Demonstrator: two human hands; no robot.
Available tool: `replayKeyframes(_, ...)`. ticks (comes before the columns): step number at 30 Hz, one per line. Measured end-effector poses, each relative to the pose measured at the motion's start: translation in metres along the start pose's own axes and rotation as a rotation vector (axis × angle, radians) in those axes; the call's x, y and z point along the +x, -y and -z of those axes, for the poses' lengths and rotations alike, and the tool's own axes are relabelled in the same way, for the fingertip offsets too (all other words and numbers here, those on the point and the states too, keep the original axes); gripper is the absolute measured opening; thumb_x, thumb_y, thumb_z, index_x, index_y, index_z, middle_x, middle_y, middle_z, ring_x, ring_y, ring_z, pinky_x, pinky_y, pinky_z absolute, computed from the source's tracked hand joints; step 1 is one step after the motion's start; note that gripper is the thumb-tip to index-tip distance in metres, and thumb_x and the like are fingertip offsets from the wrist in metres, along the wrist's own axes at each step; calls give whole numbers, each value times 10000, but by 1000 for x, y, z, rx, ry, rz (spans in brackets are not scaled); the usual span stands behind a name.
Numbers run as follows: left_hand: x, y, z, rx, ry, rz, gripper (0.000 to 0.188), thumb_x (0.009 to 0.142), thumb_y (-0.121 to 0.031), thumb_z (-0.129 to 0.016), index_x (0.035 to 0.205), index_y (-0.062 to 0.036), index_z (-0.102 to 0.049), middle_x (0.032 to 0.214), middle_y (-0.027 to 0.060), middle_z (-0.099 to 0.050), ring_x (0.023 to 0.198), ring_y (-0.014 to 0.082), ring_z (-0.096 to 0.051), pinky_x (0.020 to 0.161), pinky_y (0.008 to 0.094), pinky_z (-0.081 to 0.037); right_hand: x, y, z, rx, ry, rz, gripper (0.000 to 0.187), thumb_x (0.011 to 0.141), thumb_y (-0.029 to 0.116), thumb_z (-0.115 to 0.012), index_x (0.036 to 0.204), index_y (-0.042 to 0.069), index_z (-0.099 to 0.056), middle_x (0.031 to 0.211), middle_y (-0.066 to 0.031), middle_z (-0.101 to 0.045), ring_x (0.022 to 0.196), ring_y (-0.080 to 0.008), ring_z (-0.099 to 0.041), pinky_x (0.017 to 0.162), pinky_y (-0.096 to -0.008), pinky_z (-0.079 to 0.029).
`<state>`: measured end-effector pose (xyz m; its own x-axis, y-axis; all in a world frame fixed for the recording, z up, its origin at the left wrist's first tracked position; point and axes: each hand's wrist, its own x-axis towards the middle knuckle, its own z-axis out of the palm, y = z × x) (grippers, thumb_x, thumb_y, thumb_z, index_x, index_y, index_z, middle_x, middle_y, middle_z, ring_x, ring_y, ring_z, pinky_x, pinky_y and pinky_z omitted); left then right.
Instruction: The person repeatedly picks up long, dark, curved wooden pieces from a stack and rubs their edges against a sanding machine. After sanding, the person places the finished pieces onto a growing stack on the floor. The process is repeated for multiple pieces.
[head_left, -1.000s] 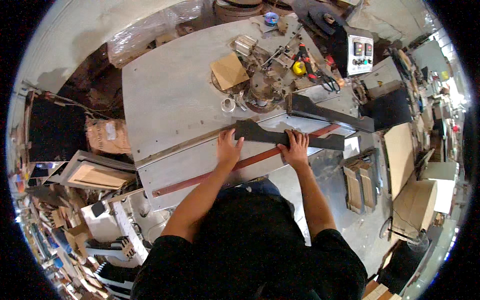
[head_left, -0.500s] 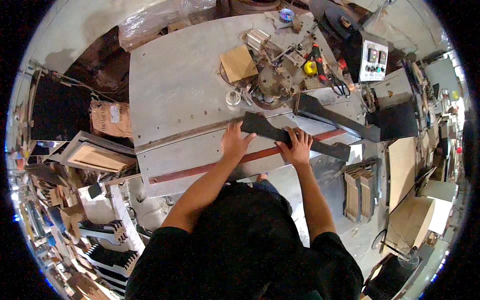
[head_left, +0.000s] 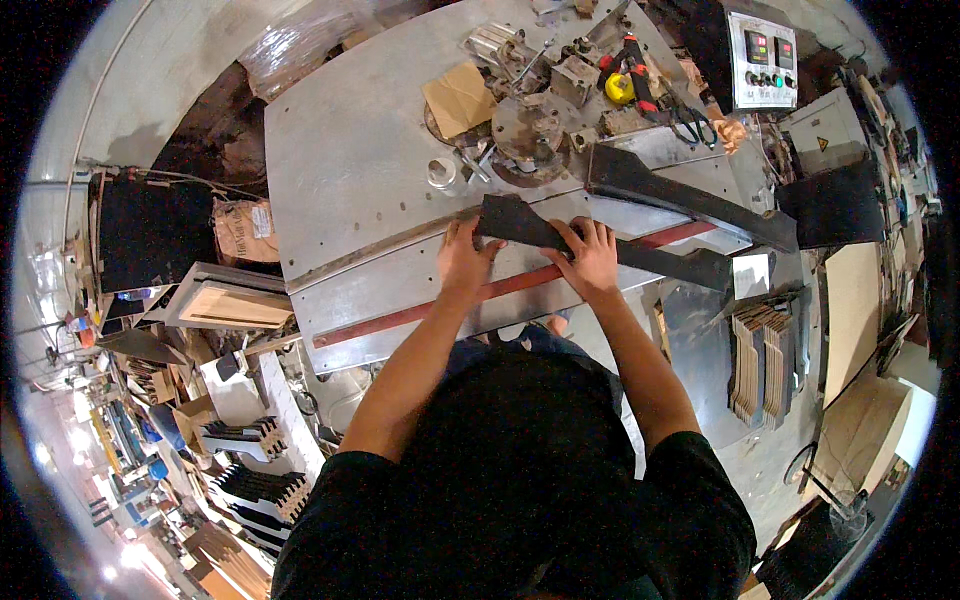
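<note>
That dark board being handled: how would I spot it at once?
On the big grey metal table, find the long red strip. Crossing it is a dark shaped board; unlike the similar dark piece beyond, it has the left fingers and right fingers on it.

a board (head_left: 525,222) over the front of the bench (head_left: 350,150)
it crosses over a strip (head_left: 520,282). another board (head_left: 680,197) is behind it, to the right. a sheet (head_left: 460,98) sits farther back, with a round piece (head_left: 442,173) in front. a bag (head_left: 244,230) is left of the bench, and a stack of boards (head_left: 750,360) is right of it.
</note>
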<state>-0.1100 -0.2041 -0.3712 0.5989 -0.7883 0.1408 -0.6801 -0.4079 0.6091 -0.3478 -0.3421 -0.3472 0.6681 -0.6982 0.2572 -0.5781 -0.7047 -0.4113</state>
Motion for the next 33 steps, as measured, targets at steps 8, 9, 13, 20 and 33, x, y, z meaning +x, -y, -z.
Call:
replayKeyframes(8,2,5,21,76,66,119,708,835,-401,-955,1416,-78,-710,1318,167,-705,1196,393,-705,1006,504,-583,11,10,-13,-21,5,42,564,933,493,-828,1446,271,-753,1268,-68,-663,1243,-329,-611,1089,-509,-465)
replayKeyframes(9,3,10,23,95,51,98,708,833,-402,-956,1413,-77,-710,1316,165,-705,1180,392,-710,994,503,-587,13,13,-17,-14,6,58,564,932,489,-829,1446,269,-753,1265,-67,-664,1239,-331,-612,1084,-511,-467)
replayKeyframes(13,18,34,47,33,132,121,663,793,-392,-982,1333,-100,-731,1296,143,-702,1227,391,-671,1052,528,-543,25,30,-33,-35,0,97,568,926,478,-836,1444,258,-754,1247,-64,-670,1221,-339,-616,1063,-518,-474)
replayKeyframes(20,106,83,105,37,384,-396,1054,628,-413,-1074,1462,-104,-507,1535,141,-565,1515,380,-495,1298,568,-315,36,70,-53,-63,-67,84,575,907,465,-865,1437,271,-755,1271,-62,-638,1194,-343,-610,1045,-553,-476)
replayKeyframes(33,140,121,114,-76,395,-599,834,641,-406,-1044,1267,-90,-594,1335,149,-674,1320,380,-619,1197,546,-433,36,108,-113,-112,-74,-74,791,913,514,-880,1498,114,-528,1439,-192,-568,1315,-456,-531,1145,-602,-423)
